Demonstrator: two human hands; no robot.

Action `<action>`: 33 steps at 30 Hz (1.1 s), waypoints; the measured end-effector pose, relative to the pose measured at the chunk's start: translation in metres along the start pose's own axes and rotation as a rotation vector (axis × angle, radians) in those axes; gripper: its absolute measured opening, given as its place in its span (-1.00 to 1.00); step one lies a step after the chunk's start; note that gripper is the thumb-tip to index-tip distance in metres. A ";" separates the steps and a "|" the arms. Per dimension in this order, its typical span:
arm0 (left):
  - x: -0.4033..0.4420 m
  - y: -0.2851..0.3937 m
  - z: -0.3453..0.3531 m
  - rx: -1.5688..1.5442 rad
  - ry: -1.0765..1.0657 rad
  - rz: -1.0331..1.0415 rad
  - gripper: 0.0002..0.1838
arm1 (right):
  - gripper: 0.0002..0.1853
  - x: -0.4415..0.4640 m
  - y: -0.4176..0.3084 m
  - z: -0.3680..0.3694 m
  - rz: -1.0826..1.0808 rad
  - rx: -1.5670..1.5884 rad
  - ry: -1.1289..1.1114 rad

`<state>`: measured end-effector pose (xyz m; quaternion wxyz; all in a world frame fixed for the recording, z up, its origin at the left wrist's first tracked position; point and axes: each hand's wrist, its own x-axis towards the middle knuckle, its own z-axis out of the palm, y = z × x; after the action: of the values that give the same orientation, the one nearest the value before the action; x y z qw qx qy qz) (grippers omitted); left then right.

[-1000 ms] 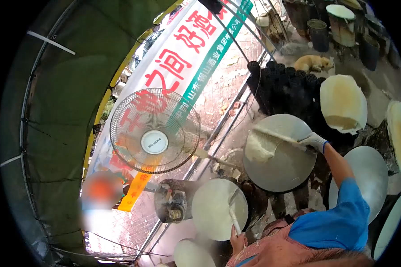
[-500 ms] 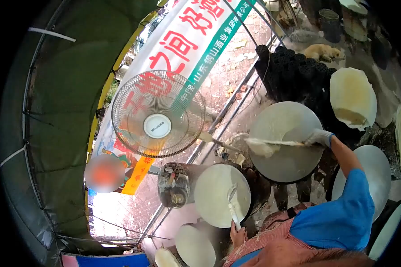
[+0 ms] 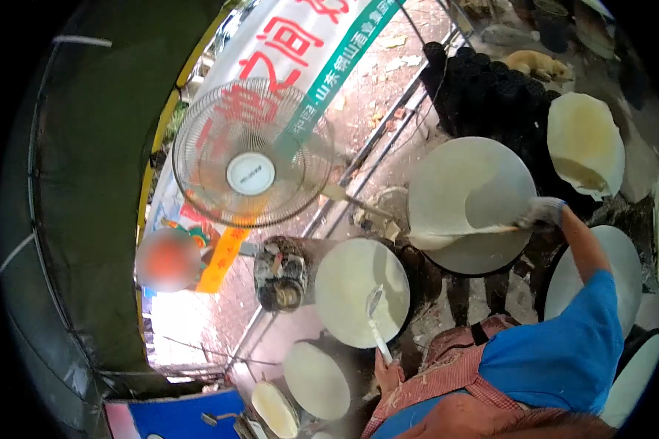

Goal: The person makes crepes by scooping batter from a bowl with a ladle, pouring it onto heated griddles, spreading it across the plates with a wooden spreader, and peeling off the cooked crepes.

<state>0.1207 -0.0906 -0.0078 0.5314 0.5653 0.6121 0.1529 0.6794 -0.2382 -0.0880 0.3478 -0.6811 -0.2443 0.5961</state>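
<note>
My left hand (image 3: 389, 374) is closed round the white handle of a ladle (image 3: 377, 322), whose bowl rests over a round basin of pale batter (image 3: 344, 293). My right hand (image 3: 543, 212), in a knitted glove, grips the end of a long, thin batter spreader (image 3: 483, 230). The spreader lies across a large round griddle (image 3: 465, 164), with a pale lump of batter along its far end. A pale layer coats much of the griddle, and an area in front of the glove looks darker.
A wire-caged fan (image 3: 252, 172) stands at left. Black perforated coal briquettes (image 3: 490, 95) are stacked behind the griddle, near a stack of pale flat sheets (image 3: 586, 143). Another round griddle (image 3: 600, 274) is at right, a covered round vessel (image 3: 316, 380) at lower left. A dog (image 3: 538, 64) lies far back.
The spreader's far end has swung toward me over the griddle, and the batter lump has flattened along it. The ladle remains in my left hand. The whole view has shifted slightly.
</note>
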 end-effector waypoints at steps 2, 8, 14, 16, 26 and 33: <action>0.002 -0.011 -0.003 -0.061 -0.022 -0.027 -0.25 | -0.66 0.000 0.065 -0.031 -0.072 -0.318 -0.068; -0.010 -0.024 -0.012 -0.167 -0.015 -0.104 -0.21 | -0.76 0.009 -0.076 0.012 0.036 0.040 0.297; -0.029 0.002 -0.049 0.029 -0.099 -0.076 -0.21 | -0.85 -0.030 0.018 0.009 -0.142 -0.270 0.212; -0.014 -0.032 -0.069 -0.192 -0.111 -0.133 -0.23 | -0.84 -0.103 0.054 0.024 -0.079 -0.309 0.419; 0.011 -0.042 -0.131 -0.437 -0.500 -0.198 -0.24 | -0.66 -0.044 0.102 0.377 -0.584 0.422 0.967; -0.010 -0.056 -0.171 -0.550 -0.654 -0.226 -0.36 | -0.74 -0.108 0.068 0.383 -0.133 -0.667 1.176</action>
<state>-0.0519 -0.0462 0.0192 0.8412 0.3511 0.4063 0.0641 0.2794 -0.2923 -0.0891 0.2301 -0.9464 -0.2265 -0.0034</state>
